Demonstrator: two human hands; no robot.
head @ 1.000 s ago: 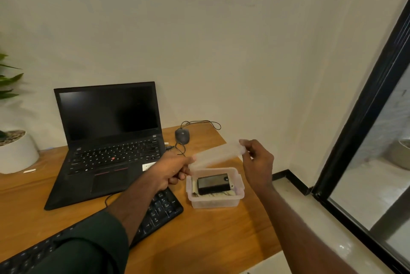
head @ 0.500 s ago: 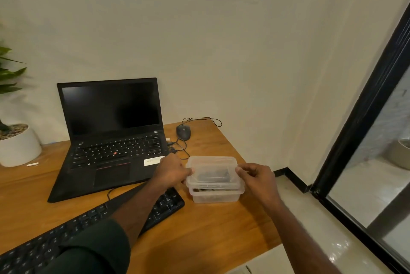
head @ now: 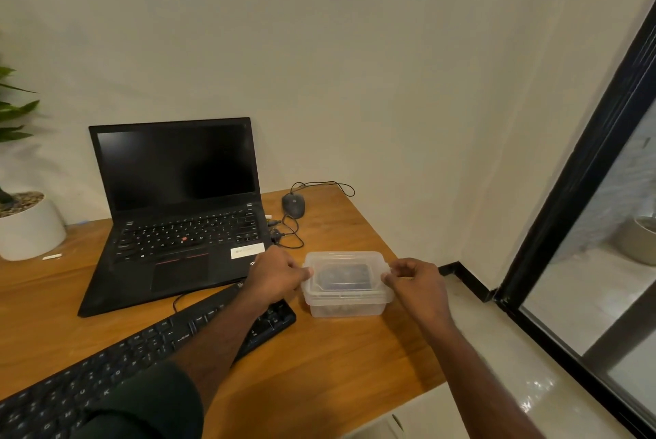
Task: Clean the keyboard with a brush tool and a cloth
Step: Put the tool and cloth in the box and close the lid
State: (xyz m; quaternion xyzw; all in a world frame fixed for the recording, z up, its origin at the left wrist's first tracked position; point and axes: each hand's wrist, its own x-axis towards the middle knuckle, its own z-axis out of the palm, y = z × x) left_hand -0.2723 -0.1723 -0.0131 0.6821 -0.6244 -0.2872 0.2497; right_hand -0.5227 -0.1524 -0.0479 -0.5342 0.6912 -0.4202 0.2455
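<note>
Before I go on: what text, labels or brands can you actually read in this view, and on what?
Nothing reads clearly.
White sticker on the laptop: printed text, too small to read.
Laptop corner by the left hand: slanted white lettering, partly hidden, unreadable.
Laptop keys and keyboard keys: legends blurred.
Mouse: faint mark, unreadable.
Plastic box between left and right hand: no label visible.

Plain off-white wall point(head: 355, 65) is running behind a wooden desk point(head: 337, 360), meeting a side wall at the desk's back right corner. Black-framed glass door point(head: 575, 197) is standing at right, black skirting point(head: 465, 273) running along the wall base. Pale glossy floor point(head: 497, 349) is reflecting light. White plant pot point(head: 30, 229) is sitting at the tabletop's back left edge.
</note>
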